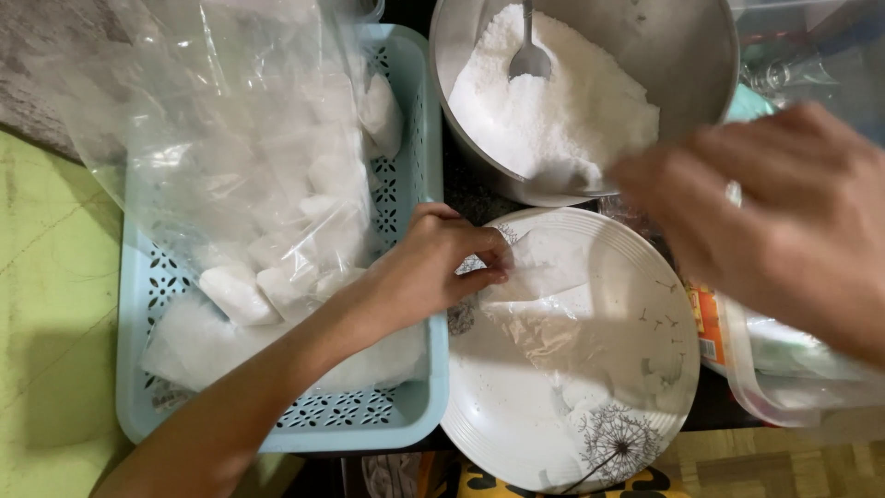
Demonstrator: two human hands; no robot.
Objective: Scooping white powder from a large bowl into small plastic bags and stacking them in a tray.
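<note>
A small clear plastic bag [539, 267] lies on a white plate [636, 277], near the plate's upper left part. The left hand [433, 267] pinches the bag's left edge between thumb and curled fingers, its forearm reaching in from the lower left. More crinkled clear plastic [544, 337] lies just below the bag on the plate, which has a grey dandelion drawing near its lower edge.

The right hand [784, 217] hangs blurred above the plate's upper right rim, fingers loosely spread and pointing left. Whether it has hold of anything cannot be told.

Just above the plate stands a steel bowl [687, 55] holding white grainy powder [553, 101], with a metal spoon [529, 51] stuck upright in the heap.

To the left of the plate, touching it, sits a light blue plastic basket [147, 369] with pierced sides. It holds a large clear bag [230, 138] full of small filled white packets [238, 293].

At the right, under the right hand, are clear plastic containers [784, 387]. The basket rests on a pale green surface [46, 304].
</note>
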